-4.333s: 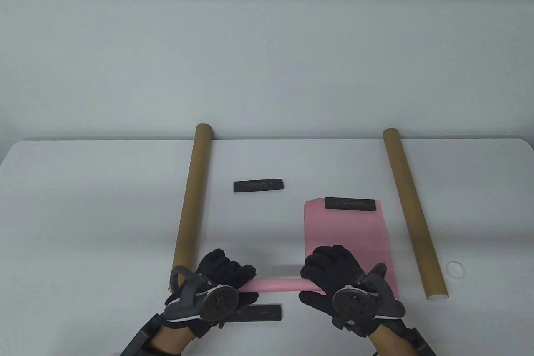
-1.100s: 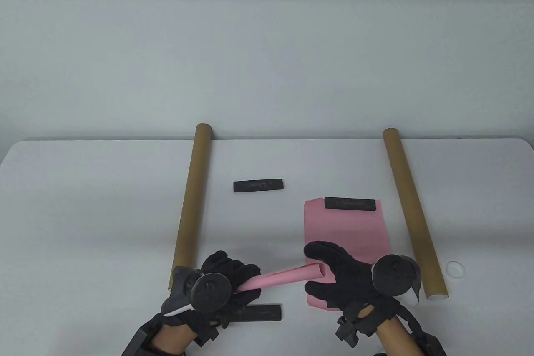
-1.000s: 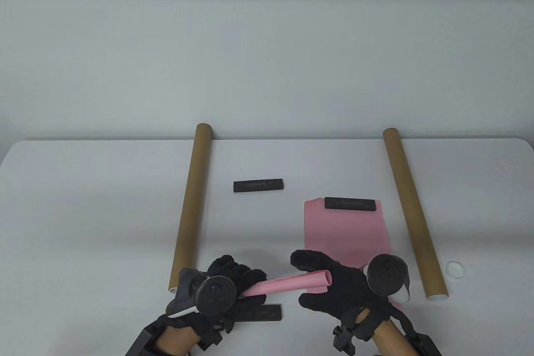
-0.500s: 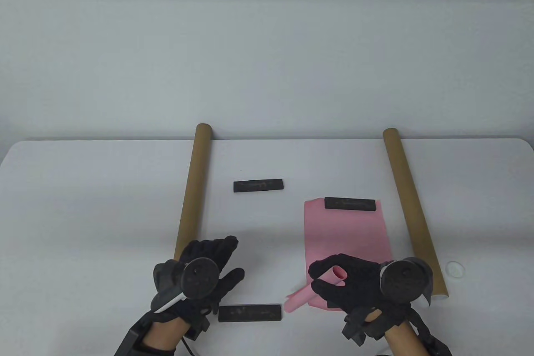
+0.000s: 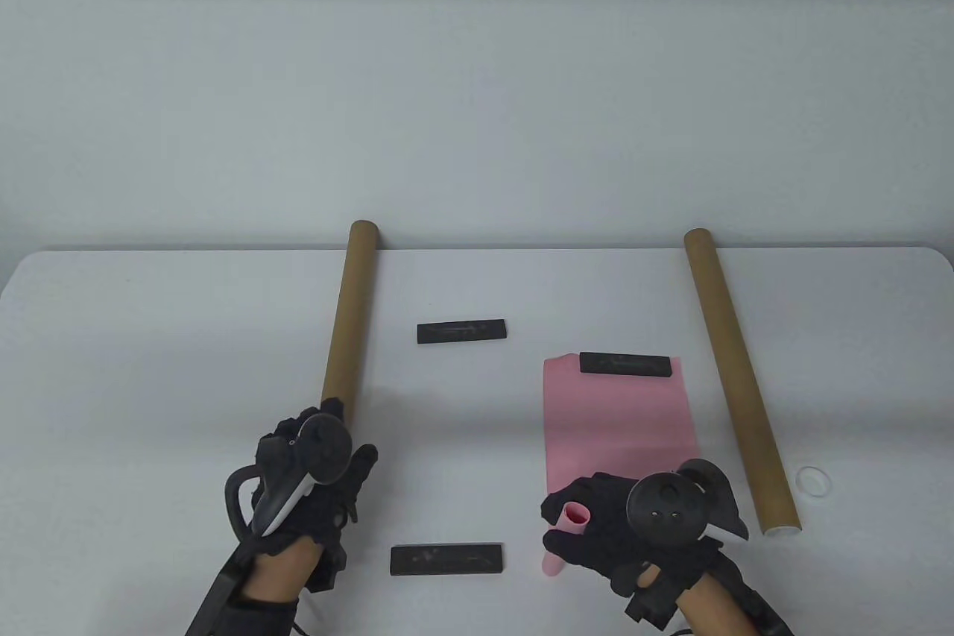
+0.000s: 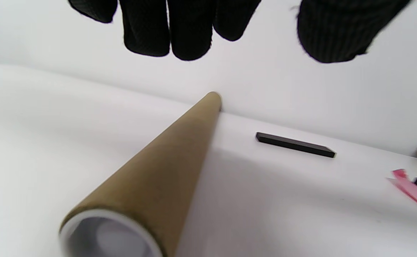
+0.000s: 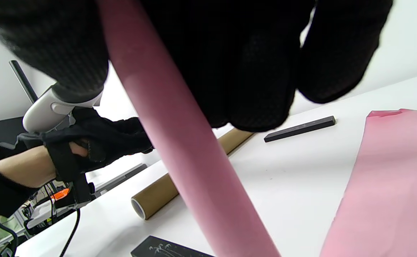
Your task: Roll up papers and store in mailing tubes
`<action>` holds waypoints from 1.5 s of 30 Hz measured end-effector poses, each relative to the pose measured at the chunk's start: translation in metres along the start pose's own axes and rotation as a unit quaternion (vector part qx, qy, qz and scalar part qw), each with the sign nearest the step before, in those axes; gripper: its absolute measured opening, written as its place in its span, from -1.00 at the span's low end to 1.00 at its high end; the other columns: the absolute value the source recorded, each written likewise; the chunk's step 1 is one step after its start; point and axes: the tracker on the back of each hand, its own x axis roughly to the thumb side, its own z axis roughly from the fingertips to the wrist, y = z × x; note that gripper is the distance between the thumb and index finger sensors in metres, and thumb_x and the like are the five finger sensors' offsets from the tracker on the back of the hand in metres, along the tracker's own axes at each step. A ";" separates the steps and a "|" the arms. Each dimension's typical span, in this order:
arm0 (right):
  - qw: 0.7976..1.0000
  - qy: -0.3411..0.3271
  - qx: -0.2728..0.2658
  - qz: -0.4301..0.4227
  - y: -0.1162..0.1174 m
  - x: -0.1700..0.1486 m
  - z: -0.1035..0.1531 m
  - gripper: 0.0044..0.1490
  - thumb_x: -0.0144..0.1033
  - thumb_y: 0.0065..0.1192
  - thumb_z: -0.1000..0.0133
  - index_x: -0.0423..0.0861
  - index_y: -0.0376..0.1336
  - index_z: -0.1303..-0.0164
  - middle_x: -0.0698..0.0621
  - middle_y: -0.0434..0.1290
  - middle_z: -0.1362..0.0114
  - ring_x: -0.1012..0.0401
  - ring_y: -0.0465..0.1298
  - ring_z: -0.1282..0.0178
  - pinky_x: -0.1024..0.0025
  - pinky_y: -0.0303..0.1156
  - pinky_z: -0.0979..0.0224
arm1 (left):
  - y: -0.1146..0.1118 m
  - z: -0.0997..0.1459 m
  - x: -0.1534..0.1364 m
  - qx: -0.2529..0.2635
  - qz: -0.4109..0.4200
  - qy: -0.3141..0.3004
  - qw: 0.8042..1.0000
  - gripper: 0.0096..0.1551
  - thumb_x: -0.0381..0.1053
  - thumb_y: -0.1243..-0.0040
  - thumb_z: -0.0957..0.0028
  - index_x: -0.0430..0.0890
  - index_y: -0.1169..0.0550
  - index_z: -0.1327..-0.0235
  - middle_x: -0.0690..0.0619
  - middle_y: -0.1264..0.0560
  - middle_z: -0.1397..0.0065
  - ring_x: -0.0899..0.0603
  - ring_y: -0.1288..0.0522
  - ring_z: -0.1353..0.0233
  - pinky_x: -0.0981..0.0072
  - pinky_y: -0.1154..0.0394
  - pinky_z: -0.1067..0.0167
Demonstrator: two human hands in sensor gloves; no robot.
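Note:
My right hand (image 5: 596, 520) grips a rolled pink paper (image 5: 574, 514) alone; the roll stands steeply, its open end up and its lower end near the table. In the right wrist view the roll (image 7: 179, 142) runs down from my curled fingers. My left hand (image 5: 344, 435) hovers over the near end of the left brown mailing tube (image 5: 344, 323), fingers relaxed and holding nothing. The left wrist view shows the fingertips (image 6: 179, 35) above the tube (image 6: 165, 167) and its open near mouth. A second tube (image 5: 734, 375) lies on the right.
A flat pink sheet (image 5: 618, 420) lies between the tubes, held at its far edge by a black weight bar (image 5: 624, 364). Two more black bars lie at the centre (image 5: 461, 331) and near the front edge (image 5: 446, 560). A white cap (image 5: 813, 479) sits beside the right tube.
My left hand let go of the pink roll and moved left and forward to the left tube's near end. My right hand kept the roll and tipped it from level to nearly upright.

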 end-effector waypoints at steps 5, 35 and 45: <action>1.000 0.004 0.003 -0.012 0.004 -0.002 -0.002 -0.27 0.22 0.39 -0.06 -0.16 0.55 -0.12 -0.14 0.69 -0.14 -0.09 0.73 -0.03 -0.24 0.60 -0.17 | -0.005 -0.027 -0.001 -0.078 -0.021 0.061 0.995 0.15 0.49 -0.13 0.18 0.03 -0.06 -0.61 -0.10 -0.20 -0.66 -0.37 -0.24 -0.66 -0.28 -0.17 -0.55; 1.000 0.014 0.002 0.008 0.004 -0.002 0.000 -0.24 0.25 0.36 -0.06 -0.16 0.56 -0.10 -0.14 0.70 -0.13 -0.09 0.73 -0.02 -0.23 0.59 -0.19 | -0.056 -0.151 0.006 -0.209 -0.096 0.275 0.933 0.07 0.28 -0.28 0.14 -0.16 -0.05 -0.44 -0.18 -0.28 -0.43 -0.22 -0.60 -0.34 -0.08 -0.67 -0.29; 0.996 0.024 -0.082 -0.019 -0.016 -0.012 0.008 -0.26 0.25 0.37 -0.05 -0.15 0.58 -0.06 -0.13 0.71 -0.09 -0.05 0.75 0.02 -0.19 0.62 -0.16 | -0.014 -0.117 -0.021 -0.093 -0.157 0.234 0.955 0.07 0.14 -0.50 0.19 0.05 -0.11 -0.47 -0.08 -0.26 -0.48 -0.15 -0.57 -0.37 -0.17 -0.50 -0.40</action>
